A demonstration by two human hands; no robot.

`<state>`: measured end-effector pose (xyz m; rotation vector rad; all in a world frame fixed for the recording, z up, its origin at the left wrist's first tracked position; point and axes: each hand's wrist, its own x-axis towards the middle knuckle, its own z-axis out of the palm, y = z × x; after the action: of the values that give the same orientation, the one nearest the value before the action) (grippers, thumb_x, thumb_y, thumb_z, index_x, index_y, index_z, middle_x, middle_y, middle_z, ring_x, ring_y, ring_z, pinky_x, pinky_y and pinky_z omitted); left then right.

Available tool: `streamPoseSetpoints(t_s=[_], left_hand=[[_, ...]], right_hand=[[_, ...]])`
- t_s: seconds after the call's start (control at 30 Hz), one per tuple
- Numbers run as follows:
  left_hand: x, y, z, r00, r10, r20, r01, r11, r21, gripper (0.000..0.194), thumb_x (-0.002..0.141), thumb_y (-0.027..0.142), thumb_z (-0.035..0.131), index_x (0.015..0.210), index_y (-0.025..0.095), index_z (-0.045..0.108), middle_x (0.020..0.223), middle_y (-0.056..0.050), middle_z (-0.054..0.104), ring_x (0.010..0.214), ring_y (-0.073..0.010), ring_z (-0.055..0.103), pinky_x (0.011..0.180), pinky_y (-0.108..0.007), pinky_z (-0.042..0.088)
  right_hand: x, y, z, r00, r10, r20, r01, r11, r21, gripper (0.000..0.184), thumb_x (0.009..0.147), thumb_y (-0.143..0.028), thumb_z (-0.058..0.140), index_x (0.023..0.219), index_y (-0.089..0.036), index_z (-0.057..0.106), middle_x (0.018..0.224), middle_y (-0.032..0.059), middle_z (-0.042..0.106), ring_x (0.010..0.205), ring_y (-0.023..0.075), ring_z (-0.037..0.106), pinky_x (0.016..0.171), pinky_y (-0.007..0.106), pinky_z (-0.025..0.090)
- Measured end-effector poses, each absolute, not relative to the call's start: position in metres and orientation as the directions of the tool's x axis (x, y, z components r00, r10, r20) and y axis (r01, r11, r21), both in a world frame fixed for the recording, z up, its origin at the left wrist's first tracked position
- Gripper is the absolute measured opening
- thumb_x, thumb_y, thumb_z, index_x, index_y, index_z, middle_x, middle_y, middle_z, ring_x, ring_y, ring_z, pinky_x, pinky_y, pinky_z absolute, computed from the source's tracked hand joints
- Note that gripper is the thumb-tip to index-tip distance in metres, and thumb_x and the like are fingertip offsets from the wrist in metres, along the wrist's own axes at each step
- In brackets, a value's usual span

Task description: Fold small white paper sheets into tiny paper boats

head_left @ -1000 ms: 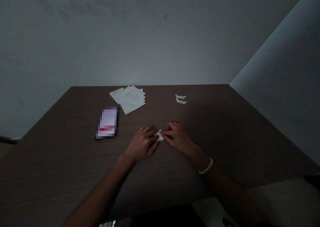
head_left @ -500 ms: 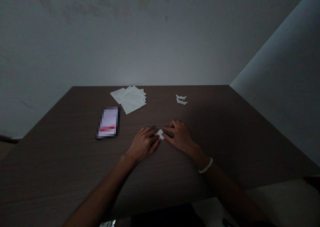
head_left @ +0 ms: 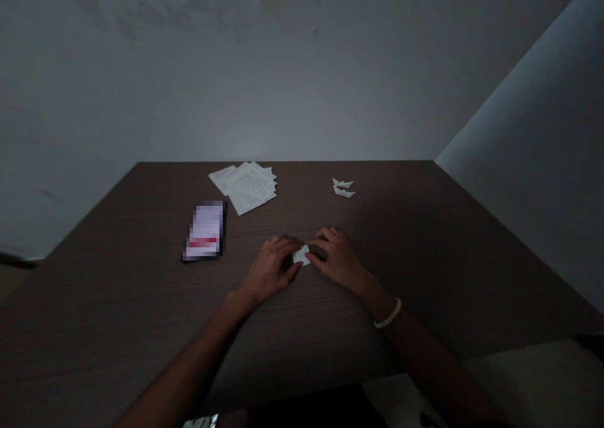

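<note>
A small folded piece of white paper point(head_left: 301, 255) lies on the dark wooden table point(head_left: 425, 258) between my two hands. My left hand point(head_left: 268, 269) rests on the table with its fingertips pressed against the paper's left edge. My right hand point(head_left: 337, 258), with a white bead bracelet at the wrist, pinches the paper's right edge. Most of the paper is covered by my fingers.
A phone point(head_left: 204, 231) with a lit screen lies to the left. A fanned stack of white paper sheets point(head_left: 245, 185) sits behind it. Two small folded paper boats point(head_left: 343, 187) stand at the back right. Walls close the table's far and right sides.
My fingers have shifted slightly on the small paper, pressing it closer together. The rest has stayed where it was.
</note>
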<state>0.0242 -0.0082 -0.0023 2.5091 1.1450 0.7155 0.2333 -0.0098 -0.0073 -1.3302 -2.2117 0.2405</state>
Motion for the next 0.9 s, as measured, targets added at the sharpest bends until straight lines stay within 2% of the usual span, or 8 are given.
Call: streamPoseSetpoints(t_s=[0.23, 0.4, 0.53, 0.7, 0.8, 0.9], left_hand=[[0.025, -0.01, 0.0, 0.544, 0.78, 0.31, 0.63, -0.624, 0.462, 0.032, 0.085, 0.027, 0.062, 0.117, 0.021, 0.061, 0.111, -0.006, 0.066, 0.101, -0.026, 0.056, 0.088, -0.043, 0.043], [0.023, -0.009, -0.001, 0.553, 0.769, 0.321, 0.611, -0.636, 0.472, 0.033, 0.085, 0.027, 0.064, 0.117, 0.02, 0.062, 0.105, -0.008, 0.067, 0.097, -0.0257, 0.057, 0.086, -0.042, 0.044], [0.022, -0.007, -0.005, 0.544, 0.758, 0.361, 0.587, -0.651, 0.482, 0.025, 0.086, 0.029, 0.062, 0.11, 0.019, 0.065, 0.095, -0.007, 0.068, 0.09, -0.0243, 0.057, 0.082, -0.04, 0.044], [0.021, -0.007, -0.005, 0.531, 0.741, 0.412, 0.552, -0.671, 0.495, 0.02, 0.094, 0.03, 0.053, 0.096, 0.019, 0.069, 0.079, -0.004, 0.066, 0.077, -0.0201, 0.055, 0.074, -0.035, 0.042], [0.023, -0.008, 0.0, 0.49, 0.758, 0.43, 0.524, -0.651, 0.549, 0.025, 0.095, 0.03, 0.051, 0.084, 0.019, 0.071, 0.07, -0.003, 0.065, 0.07, -0.0176, 0.053, 0.07, -0.032, 0.04], [0.026, -0.01, 0.007, 0.459, 0.803, 0.381, 0.468, -0.583, 0.664, 0.028, 0.094, 0.03, 0.052, 0.079, 0.018, 0.072, 0.068, -0.002, 0.066, 0.066, -0.0156, 0.053, 0.066, -0.029, 0.04]], right_hand=[[0.233, -0.007, -0.007, -0.331, 0.857, 0.396, 0.704, 0.503, -0.501, 0.016, 0.081, -0.026, 0.071, 0.095, -0.02, 0.066, 0.098, 0.0045, 0.065, 0.095, 0.0213, 0.056, 0.088, 0.036, 0.04], [0.231, -0.006, -0.009, -0.268, 0.861, 0.433, 0.608, 0.5, -0.617, 0.01, 0.078, -0.021, 0.074, 0.083, -0.02, 0.065, 0.082, 0.0014, 0.068, 0.079, 0.0172, 0.058, 0.079, 0.032, 0.042], [0.228, -0.007, -0.009, -0.221, 0.885, 0.41, 0.55, 0.46, -0.697, 0.009, 0.075, -0.018, 0.075, 0.077, -0.02, 0.066, 0.072, -0.0005, 0.065, 0.066, 0.0139, 0.054, 0.07, 0.028, 0.042], [0.224, -0.009, -0.008, -0.196, 0.922, 0.335, 0.475, 0.388, -0.79, 0.004, 0.076, -0.021, 0.074, 0.076, -0.021, 0.07, 0.065, -0.0019, 0.061, 0.061, 0.012, 0.052, 0.061, 0.025, 0.04], [0.223, -0.01, -0.007, -0.173, 0.937, 0.302, 0.432, 0.348, -0.832, 0.005, 0.077, -0.026, 0.073, 0.077, -0.021, 0.072, 0.062, -0.0018, 0.06, 0.058, 0.0114, 0.049, 0.056, 0.024, 0.039], [0.222, -0.011, -0.005, -0.157, 0.951, 0.265, 0.381, 0.306, -0.873, 0.009, 0.078, -0.028, 0.071, 0.079, -0.02, 0.073, 0.061, -0.0012, 0.061, 0.056, 0.011, 0.049, 0.054, 0.024, 0.038]])
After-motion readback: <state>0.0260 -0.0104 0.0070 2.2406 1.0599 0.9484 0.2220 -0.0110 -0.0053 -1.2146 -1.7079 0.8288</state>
